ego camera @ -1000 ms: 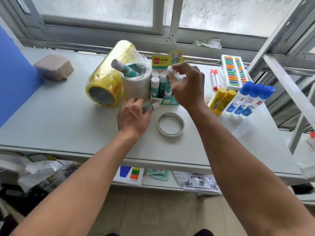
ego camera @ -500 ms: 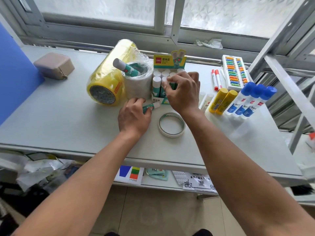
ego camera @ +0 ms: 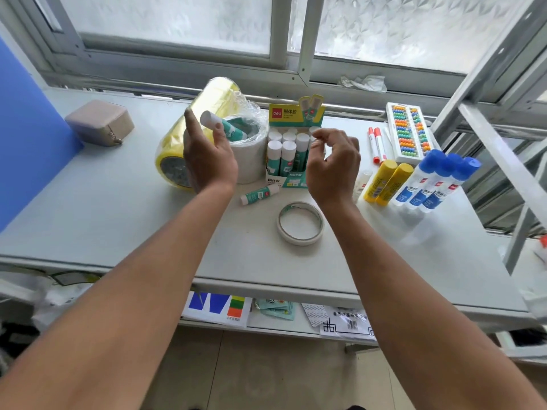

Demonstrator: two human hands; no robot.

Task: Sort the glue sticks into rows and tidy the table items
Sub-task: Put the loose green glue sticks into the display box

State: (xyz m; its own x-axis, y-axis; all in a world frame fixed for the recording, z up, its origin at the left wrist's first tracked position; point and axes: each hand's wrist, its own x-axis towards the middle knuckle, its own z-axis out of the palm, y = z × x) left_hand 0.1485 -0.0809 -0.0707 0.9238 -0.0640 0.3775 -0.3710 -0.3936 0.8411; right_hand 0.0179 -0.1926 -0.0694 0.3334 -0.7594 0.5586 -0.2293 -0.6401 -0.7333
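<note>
We count three blue-capped glue bottles (ego camera: 429, 184), two yellow glue sticks (ego camera: 387, 182) and two red-capped markers (ego camera: 376, 145) on the desk (ego camera: 118, 220). One green glue stick (ego camera: 260, 194) lies loose and another (ego camera: 220, 125) leans in the white roll (ego camera: 251, 161). We also count one tape ring (ego camera: 300, 223), one abacus (ego camera: 407, 133) and one yellow roll (ego camera: 204, 113).

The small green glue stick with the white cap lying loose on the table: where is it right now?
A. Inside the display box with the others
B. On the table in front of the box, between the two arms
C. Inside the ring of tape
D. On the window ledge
B: the loose glue stick lies flat on the table, touched by neither hand, just in front of the display box and left of the tape ring.
</note>
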